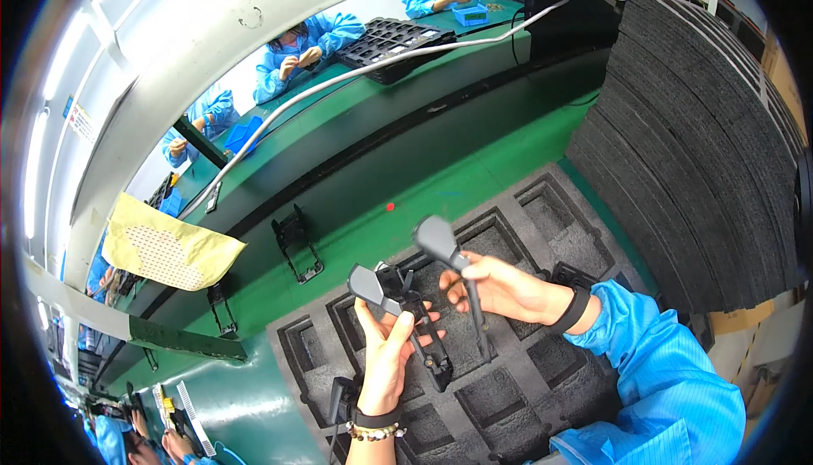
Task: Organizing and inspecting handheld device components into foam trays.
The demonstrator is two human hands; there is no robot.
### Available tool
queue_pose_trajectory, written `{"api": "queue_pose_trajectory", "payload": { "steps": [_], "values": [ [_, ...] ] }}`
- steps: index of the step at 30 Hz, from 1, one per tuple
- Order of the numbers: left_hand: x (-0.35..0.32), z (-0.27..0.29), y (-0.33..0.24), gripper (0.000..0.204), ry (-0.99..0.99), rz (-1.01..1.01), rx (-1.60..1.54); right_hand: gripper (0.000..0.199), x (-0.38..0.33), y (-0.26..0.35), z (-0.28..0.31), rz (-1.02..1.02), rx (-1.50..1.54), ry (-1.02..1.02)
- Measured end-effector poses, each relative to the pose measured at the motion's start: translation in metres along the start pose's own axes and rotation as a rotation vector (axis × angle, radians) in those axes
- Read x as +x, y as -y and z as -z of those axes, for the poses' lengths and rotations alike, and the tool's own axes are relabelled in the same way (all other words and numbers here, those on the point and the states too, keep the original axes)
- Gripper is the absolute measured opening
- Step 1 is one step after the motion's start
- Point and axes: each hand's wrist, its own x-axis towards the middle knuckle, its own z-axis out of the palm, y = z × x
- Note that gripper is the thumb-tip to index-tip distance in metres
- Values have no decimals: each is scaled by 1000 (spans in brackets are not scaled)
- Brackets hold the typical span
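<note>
My left hand point(385, 363) is closed around a dark, narrow frame-like part point(432, 346); a grey flat-headed piece point(369, 284) shows at its upper left, by my fingertips. Just to the right, my right hand point(512, 289) grips a similar paddle-shaped part point(437, 238) near its neck. That part has a grey head pointing up and left, and its thin dark stem hangs down past my fingers. Both hands are above a dark grey foam tray point(512, 228) with square recesses. Wristbands are on both wrists, with a beaded bracelet on the left.
Dark foam sheets point(677, 152) form a tall stack at right. Black brackets point(294, 246) stand along the green bench's far side. A yellow sheet point(169, 249) hangs at left from a pale frame. Beyond a white cable point(364, 71), people in blue work near a black tray point(394, 46).
</note>
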Motion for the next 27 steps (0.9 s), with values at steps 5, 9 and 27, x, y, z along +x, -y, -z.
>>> {"api": "queue_pose_trajectory", "payload": {
  "steps": [5, 9, 27],
  "values": [
    [-1, 2, -1, 81, -46, -155, -26, 62, 9, 14, 8, 141, 243, 171],
    [7, 15, -3, 71, -175, -155, -112, 61, 8, 19, 5, 101, 209, 143],
    [12, 14, 4, 21, -293, -329, -61, 42, 7, 15, 5, 160, -13, -13]
  ]
}}
